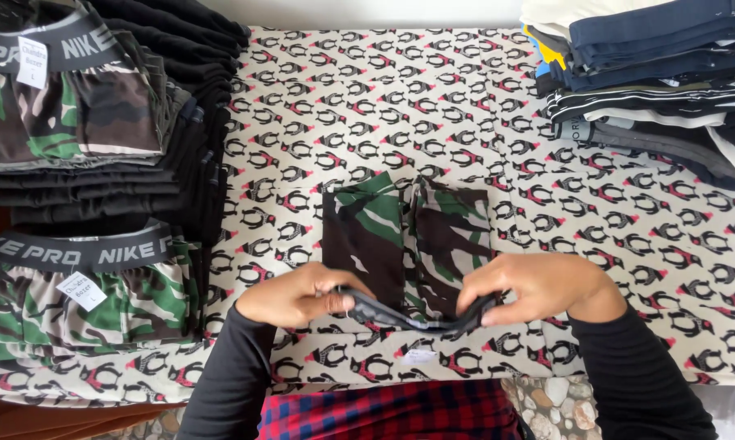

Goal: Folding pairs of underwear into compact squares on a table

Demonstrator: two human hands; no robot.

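Covering nearly the whole bench is a pale cloth [432,106] printed with small black penguins in red caps. At its far left, a tall stack of folded black garments [180,98] rises with a pair of camouflage shorts [62,102] on top, its dark waistband facing the camera and a white tag on it. Just in front of that stack lies a second pile of camouflage shorts [82,293], also with a dark waistband and a white tag. At the far right corner sits a pile of folded clothes [652,73] in navy, black with white stripes, grey and white, with a bit of yellow at its left edge.

Near the middle of the cloth, close to the person, a single pair of camouflage boxer shorts [404,236] lies flat, legs pointing away, in green, brown, black and white patches. Its dark waistband [408,316] is lifted off the cloth at the near edge.

Both arms wear black sleeves. The left hand [298,295] has its grip closed on the left end of that waistband, fingers curled over it. The right hand [538,285] pinches the right end between thumb and fingers. A small white tag [420,355] lies on the cloth just below the waistband, between the two hands.
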